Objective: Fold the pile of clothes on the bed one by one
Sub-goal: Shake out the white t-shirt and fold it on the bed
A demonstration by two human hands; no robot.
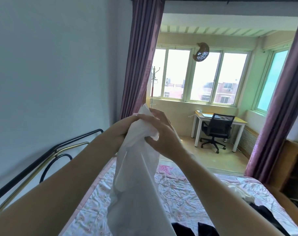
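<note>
I see both hands at the frame's centre: left hand (127,128) and right hand (162,133) each clamp the white garment (136,176), hanging unfolded above the bed (179,189). Dark clothes (204,229) at bottom right still wait; folding looks barely begun.

The bed (175,189), covered by a rumpled pink floral sheet (93,213) and edged on its left by a black and brass metal frame (47,151), carries dark garments (202,229) at its near edge and pale clothes (242,191) toward its right side.
</note>
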